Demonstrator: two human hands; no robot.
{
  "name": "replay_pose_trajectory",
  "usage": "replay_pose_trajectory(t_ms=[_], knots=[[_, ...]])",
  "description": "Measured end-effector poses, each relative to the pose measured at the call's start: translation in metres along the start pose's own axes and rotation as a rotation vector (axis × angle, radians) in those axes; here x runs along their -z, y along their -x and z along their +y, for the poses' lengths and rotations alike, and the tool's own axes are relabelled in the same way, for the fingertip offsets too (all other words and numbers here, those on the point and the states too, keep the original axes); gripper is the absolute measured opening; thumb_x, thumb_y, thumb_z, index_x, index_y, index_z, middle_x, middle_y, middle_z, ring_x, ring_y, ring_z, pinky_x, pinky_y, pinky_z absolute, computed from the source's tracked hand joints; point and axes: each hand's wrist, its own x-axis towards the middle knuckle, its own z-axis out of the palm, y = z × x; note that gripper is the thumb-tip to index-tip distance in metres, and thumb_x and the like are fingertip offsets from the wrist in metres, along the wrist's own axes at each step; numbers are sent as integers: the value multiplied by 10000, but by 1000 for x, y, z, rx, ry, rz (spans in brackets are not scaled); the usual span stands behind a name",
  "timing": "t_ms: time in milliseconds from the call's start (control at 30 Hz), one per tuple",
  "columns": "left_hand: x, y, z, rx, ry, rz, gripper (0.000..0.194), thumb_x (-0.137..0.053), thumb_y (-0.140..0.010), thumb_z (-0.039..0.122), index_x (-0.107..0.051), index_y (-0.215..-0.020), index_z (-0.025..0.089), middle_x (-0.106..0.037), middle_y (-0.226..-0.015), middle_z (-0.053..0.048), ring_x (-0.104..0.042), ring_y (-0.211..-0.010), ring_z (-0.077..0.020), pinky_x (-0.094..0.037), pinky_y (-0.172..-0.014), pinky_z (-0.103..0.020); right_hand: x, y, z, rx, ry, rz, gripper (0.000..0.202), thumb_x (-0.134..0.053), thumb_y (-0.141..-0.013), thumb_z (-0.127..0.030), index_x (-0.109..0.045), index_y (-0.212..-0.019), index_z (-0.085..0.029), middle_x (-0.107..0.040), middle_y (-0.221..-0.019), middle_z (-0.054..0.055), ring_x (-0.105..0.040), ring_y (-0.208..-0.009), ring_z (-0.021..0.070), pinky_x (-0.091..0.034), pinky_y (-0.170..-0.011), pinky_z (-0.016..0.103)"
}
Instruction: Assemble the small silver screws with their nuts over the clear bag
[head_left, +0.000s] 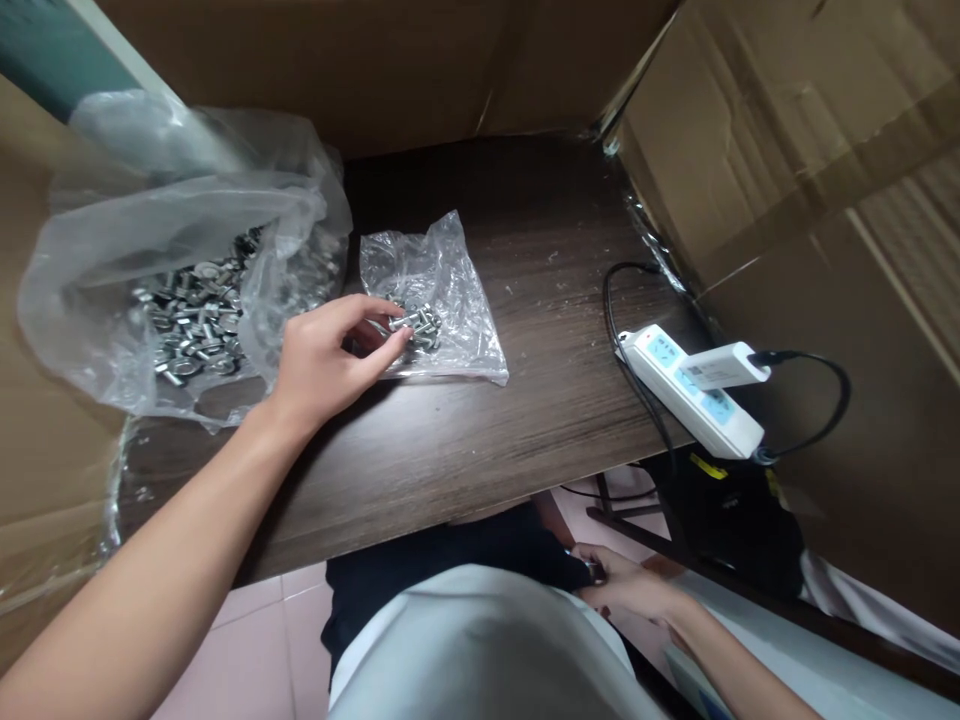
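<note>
My left hand [322, 350] reaches over the dark wooden table, its thumb and index finger pinched at a bolt on top of a small pile of metal bolts [426, 328]. Those bolts lie on a small clear plastic bag [469, 310]. To the left, a large open plastic bag [90, 250] contains many silver bolts [199, 320]. Below the table edge, beside my lap, my right hand [622, 585] is closed around something small, dark and shiny that I cannot make out.
A white power strip [731, 428] with a white plug-in adapter [724, 367] and black cables [844, 390] sits at the table's right. Cardboard walls [787, 150] surround the table [540, 400] at the back and sides. A black bag [739, 530] is below right.
</note>
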Motion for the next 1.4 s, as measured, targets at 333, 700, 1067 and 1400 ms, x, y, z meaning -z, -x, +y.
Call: replay_pose_trajectory(t_ms=[333, 700, 1067, 1400], knots=[[-2, 0, -2, -69, -17, 8, 123, -709, -879, 332, -704, -955, 236, -711, -711, 41, -657, -594, -121, -526, -596, -269, 2, 12, -6, -144, -35, 61, 440, -850, -597, -415, -658, -897, -155, -677, -776, 24, -656, -688, 146, -551, -625, 238], [-2, -1, 0, -80, -27, 5, 134, -712, -879, 334, -703, -976, 243, -705, -699, 60, -659, -597, -122, -540, -565, -268, -31, 39, -6, -182, -355, 18, 481, -668, -790, -627, -680, -933, -168, -741, -809, 74, -742, -870, 236, -576, -881, 349], [0, -1, 3, -80, -14, 0, 132, -716, -876, 322, -701, -968, 228, -707, -718, 49, -667, -595, -132, -529, -573, -274, -44, 47, 46, 74, -292, 295, 356, -746, -596, -396, -740, -912, -232, -667, -687, 25, -673, -744, 274, -564, -775, 409], [-1, -1, 4, -58, -50, -7, 148, -710, -873, 311, -719, -961, 192, -720, -723, 32, -674, -608, -119, -503, -622, -237, -59, 27, 45, 349, -53, 536, 372, -698, -618, -368, -777, -924, -173, -471, -557, -29, -418, -533, 131, -396, -530, 258]])
